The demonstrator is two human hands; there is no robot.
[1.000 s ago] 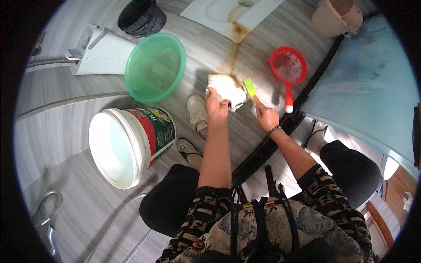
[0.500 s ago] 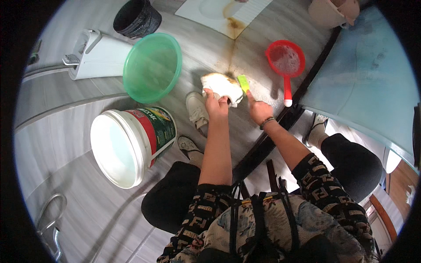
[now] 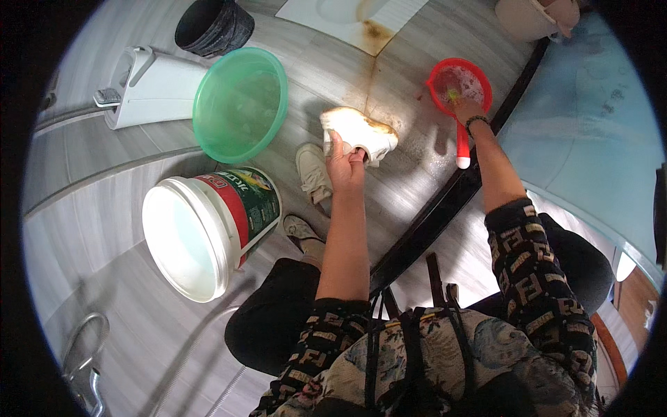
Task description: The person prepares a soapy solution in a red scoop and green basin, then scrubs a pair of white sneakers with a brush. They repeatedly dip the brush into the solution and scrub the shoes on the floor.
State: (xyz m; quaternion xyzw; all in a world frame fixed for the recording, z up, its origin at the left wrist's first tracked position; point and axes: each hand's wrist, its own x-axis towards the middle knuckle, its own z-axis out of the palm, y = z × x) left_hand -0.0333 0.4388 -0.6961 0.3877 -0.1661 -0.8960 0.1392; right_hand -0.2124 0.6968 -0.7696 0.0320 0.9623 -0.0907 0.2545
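Note:
My left hand [image 3: 345,167] grips a white shoe [image 3: 358,132] by its opening, thumb on the outer side. The shoe is tilted with its brown-stained sole turned away from me. Out to the right, my right hand [image 3: 467,111] reaches into a red dipper [image 3: 463,144] of foamy water. It holds a yellow-green brush [image 3: 453,94], whose head is down in the foam; the fingers partly cover the brush. The matching white shoe [image 3: 313,170] rests on the floor just left of my left hand.
At left stand a green basin [image 3: 241,104], a white bucket [image 3: 221,236] tipped toward me, and a black bucket [image 3: 215,31]. A white squat-toilet slab [image 3: 410,8] lies ahead. A dark raised sill [image 3: 424,229] crosses beside a bluish panel [image 3: 577,132]. A pinkish bucket [image 3: 531,21] stands far right.
My right hand has moved with the brush from beside the shoe, rightward and away, into the dipper. The shoe in my left hand has turned slightly, showing more of its stained edge.

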